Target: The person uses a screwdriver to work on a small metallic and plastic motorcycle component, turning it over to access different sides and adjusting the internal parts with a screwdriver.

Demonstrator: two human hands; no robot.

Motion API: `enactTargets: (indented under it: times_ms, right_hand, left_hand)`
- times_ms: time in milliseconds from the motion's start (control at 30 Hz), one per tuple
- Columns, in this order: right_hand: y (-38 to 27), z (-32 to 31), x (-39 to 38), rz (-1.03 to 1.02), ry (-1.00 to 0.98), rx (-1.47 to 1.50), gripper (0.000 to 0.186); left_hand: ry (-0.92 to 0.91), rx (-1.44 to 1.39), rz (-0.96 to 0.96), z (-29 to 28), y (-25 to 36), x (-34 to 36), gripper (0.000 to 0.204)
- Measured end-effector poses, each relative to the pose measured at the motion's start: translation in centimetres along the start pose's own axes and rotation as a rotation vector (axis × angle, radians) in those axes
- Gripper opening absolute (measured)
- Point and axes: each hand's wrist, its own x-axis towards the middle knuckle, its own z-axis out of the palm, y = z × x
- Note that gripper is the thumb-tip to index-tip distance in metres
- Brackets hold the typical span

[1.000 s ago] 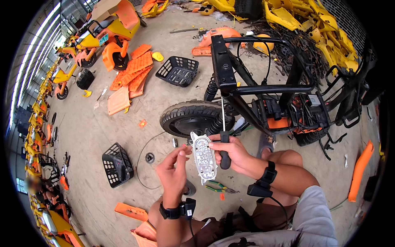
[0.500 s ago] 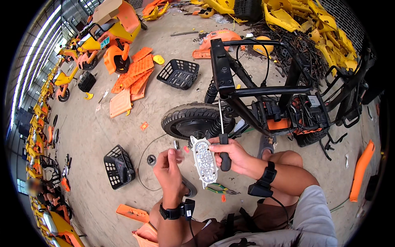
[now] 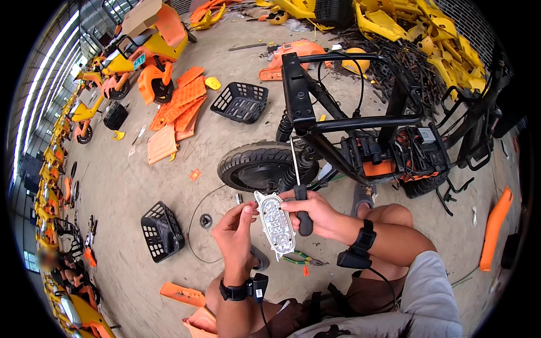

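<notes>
My right hand (image 3: 315,213) is closed around the black handle of a screwdriver (image 3: 302,211), whose thin shaft points away. The same hand also grips the upper right edge of a silver oblong metal cover (image 3: 278,226) with small lugs and a ribbed face. At the cover's upper left edge is my left hand (image 3: 235,224), thumb and fingers pinched together; I cannot make out what lies between them. Below the cover, green-handled pliers (image 3: 304,259) lie on the floor. A toothed sprocket (image 3: 206,221) and a small metal socket (image 3: 239,199) lie beyond my left hand.
A black motorbike frame (image 3: 360,125) with its wheel (image 3: 253,168) stands ahead, exposed wiring at the right. Black baskets (image 3: 162,232) (image 3: 241,102) and orange panels (image 3: 179,112) sit on the floor. Yellow body parts (image 3: 394,25) are heaped at the back right; scooters line the left.
My left hand has moved slightly right and upward, bringing its fingertips to the cover's edge. The right hand keeps hold of the screwdriver and cover. The view has shifted a little.
</notes>
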Motion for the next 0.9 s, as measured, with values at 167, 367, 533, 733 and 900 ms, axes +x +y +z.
enactTargets:
  times_ms: [167,367,533,733,900]
  right_hand:
    - [0.2,-0.1,0.0,-0.020,0.012,-0.069,0.031]
    - [0.2,0.0,0.2,-0.035,0.021,-0.061,0.031]
    - [0.3,-0.1,0.3,-0.027,0.027,-0.057,0.030]
    - [0.2,0.2,0.3,-0.025,0.032,-0.065,0.030]
    - [0.3,-0.1,0.4,-0.023,0.028,-0.064,0.030]
  left_hand:
    - [-0.098,-0.130,-0.088,0.6,0.8,-0.1,0.034]
    - [-0.181,-0.251,-0.191,0.0,0.1,0.3,0.049]
    - [-0.211,-0.298,-0.237,-0.2,0.0,0.6,0.051]
    - [-0.228,-0.300,-0.253,-0.5,-0.1,0.6,0.055]
    - [-0.236,-0.291,-0.252,-0.5,-0.3,0.7,0.056]
